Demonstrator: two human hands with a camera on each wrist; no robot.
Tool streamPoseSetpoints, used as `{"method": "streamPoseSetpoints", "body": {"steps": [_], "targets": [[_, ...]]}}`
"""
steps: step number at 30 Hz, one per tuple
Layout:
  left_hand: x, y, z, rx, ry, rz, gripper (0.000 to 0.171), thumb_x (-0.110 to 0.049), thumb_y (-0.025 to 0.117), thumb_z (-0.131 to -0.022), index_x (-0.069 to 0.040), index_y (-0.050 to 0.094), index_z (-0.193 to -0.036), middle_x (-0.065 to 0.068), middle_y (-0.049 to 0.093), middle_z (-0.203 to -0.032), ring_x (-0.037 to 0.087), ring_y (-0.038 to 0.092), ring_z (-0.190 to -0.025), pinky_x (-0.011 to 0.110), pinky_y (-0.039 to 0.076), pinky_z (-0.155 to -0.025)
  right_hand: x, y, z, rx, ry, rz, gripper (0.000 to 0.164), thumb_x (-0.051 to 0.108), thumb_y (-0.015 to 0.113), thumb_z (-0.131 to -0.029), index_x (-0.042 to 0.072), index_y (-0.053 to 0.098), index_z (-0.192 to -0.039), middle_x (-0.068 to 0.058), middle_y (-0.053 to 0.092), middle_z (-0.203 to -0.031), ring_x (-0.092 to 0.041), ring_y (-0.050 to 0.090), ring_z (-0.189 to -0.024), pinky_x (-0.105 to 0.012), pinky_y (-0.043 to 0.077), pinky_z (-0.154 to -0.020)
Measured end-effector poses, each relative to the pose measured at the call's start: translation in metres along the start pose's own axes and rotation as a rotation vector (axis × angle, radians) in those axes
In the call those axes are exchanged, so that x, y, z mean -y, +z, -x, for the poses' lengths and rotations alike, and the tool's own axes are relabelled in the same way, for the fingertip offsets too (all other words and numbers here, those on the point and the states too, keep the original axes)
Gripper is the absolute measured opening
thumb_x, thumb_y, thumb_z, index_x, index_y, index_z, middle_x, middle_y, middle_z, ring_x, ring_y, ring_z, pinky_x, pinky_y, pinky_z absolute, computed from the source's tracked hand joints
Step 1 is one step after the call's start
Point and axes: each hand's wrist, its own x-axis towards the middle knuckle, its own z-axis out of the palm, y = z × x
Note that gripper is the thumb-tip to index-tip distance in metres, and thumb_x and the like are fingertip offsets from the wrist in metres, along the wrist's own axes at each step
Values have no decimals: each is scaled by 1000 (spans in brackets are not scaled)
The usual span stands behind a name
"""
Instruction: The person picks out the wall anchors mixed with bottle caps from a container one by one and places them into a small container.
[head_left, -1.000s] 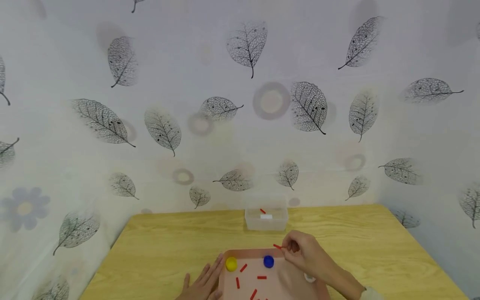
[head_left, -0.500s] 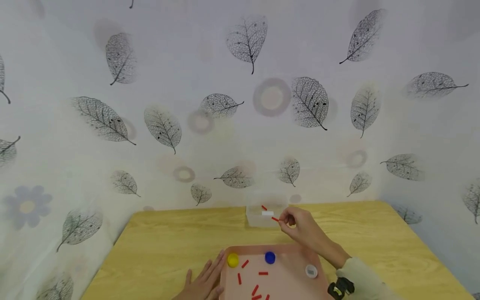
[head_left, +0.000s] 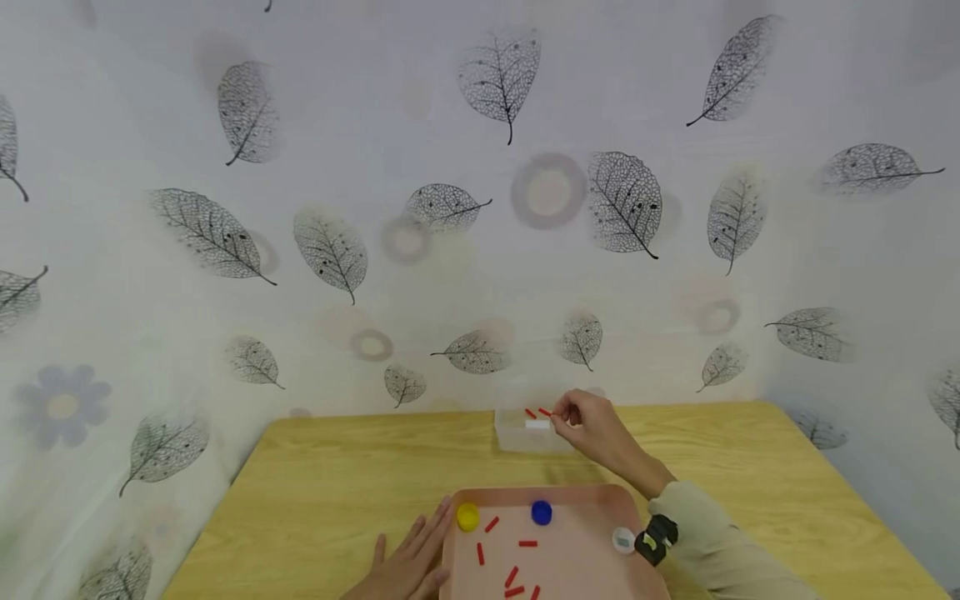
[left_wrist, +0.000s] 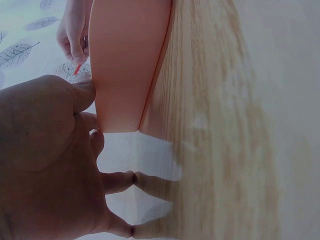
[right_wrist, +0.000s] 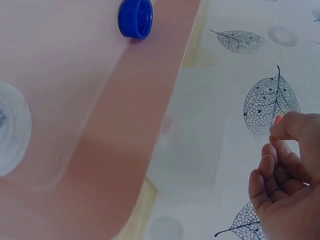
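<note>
In the head view, my right hand (head_left: 600, 429) pinches a small red stick (head_left: 545, 412) between thumb and fingertips, right over the clear plastic box (head_left: 516, 440). Another red stick (head_left: 530, 413) shows inside that box. From the right wrist view, the tip of the pinched stick (right_wrist: 277, 119) pokes out past the thumb. My left hand (head_left: 405, 560) lies with spread fingers along the left side of the pink tray (head_left: 592, 579). In the left wrist view, its thumb and nearest fingers are at the tray wall (left_wrist: 130, 60), while other fingertips touch the table.
Several red sticks (head_left: 528, 543) lie in the tray, with a yellow cap (head_left: 467, 517), a blue cap (head_left: 542, 512) and a white cap (head_left: 622, 540) near its sides. A white label (head_left: 537, 424) shows at the box. Leaf-patterned cloth rises behind the wooden table (head_left: 337, 467).
My right hand has carried the red stick from the tray's far edge forward to over the clear box. The left hand stays beside the tray.
</note>
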Motion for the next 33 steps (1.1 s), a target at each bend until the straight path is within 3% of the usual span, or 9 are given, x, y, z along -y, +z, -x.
{"method": "streamPoseSetpoints", "body": {"steps": [5,12,19,26,33], "targets": [[0,0,-2,-1,20,-2,62,-52,25,-101,-32,-2,-153,-7,-2,-159,47,21,-136,84,2,-86,-7,7,-7,-10,15,12,9,3,70,-80,10,64,-81,7,58,-71,-4,51,-61,-21,46,-54],[-2,-2,0,18,-39,8,63,-58,24,-98,-37,-2,-152,-7,3,-159,45,17,-138,82,-6,-88,-18,18,-17,10,57,15,6,3,68,-81,7,64,-80,4,59,-71,-7,53,-61,-22,47,-55],[-2,-2,0,-3,3,-8,63,-53,26,-100,-32,-1,-153,-6,1,-159,47,22,-136,85,2,-85,-30,33,-24,19,88,29,6,3,68,-80,7,64,-78,4,59,-70,-7,54,-63,-23,48,-58],[-3,-2,-1,9,-42,-38,64,-58,23,-98,-35,0,-152,-7,1,-159,46,24,-136,85,4,-84,-35,44,-29,34,108,63,7,1,67,-80,7,63,-77,2,58,-70,-10,53,-64,-25,47,-58],[-3,-2,-2,12,-41,-26,63,-57,24,-99,-34,1,-153,-6,2,-159,45,23,-136,85,2,-85,-36,53,-29,44,122,109,11,3,68,-81,9,62,-75,4,56,-68,-9,51,-62,-25,46,-57]]}}
